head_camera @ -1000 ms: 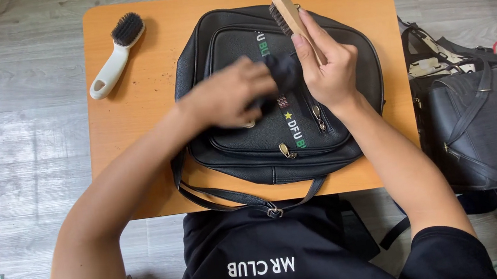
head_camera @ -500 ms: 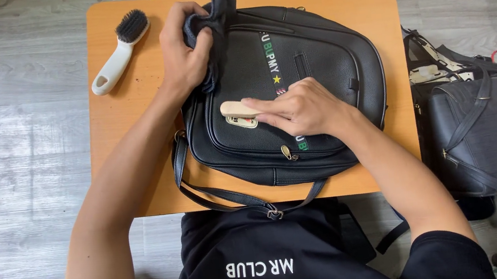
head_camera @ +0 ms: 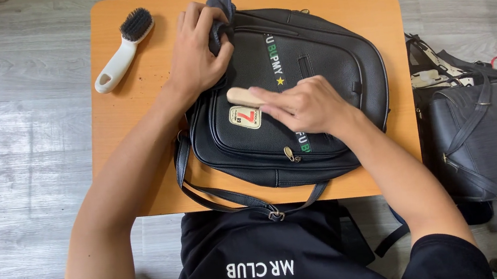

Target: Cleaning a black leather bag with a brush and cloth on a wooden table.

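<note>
Floorboards of grey wood fill the left of what we see, and then comes the orange tabletop, a small one with rounded corners. Near its far left corner lies a white-handled brush with dark bristles, well apart from both hands and touched by neither. Next we meet our left hand, which is clenched on a dark cloth at the top left edge of the black backpack, the knuckles pressing down against the bag. The backpack lies flat across the middle of the tabletop, front pocket up, with a small square patch on the pocket and a strap looping off the near edge toward our lap. Further right, our right hand rests on the front of the bag, fingers closed around a small wooden brush whose pale end sticks out to the left, just above the patch. Past the right edge of the tabletop, a second dark bag with straps sits on the floor, apart from everything on the tabletop.
</note>
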